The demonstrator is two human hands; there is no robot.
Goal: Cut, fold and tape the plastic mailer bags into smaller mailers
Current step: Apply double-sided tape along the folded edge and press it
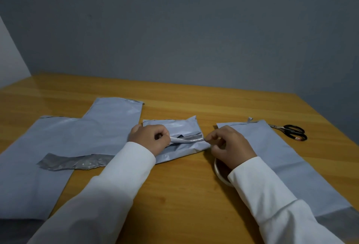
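A small folded mailer (174, 138) lies mid-tabletop (194, 103). The left hand (149, 139) pinches its peeled flap (180, 140) with curled fingers; the right hand (231, 146) pinches the flap's other end, fingers bent. Under the right wrist sits what looks like a tape roll (220, 172), mostly hidden. Large bags (58, 138) lie left, another bag (281, 154) right, scissors (291, 132) beyond it.

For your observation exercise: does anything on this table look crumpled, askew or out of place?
Yes. A crumpled dark grey strip lies loose across the large mailer on the left. The small mailer pinched between the left hand and right hand is wrinkled and lies askew.
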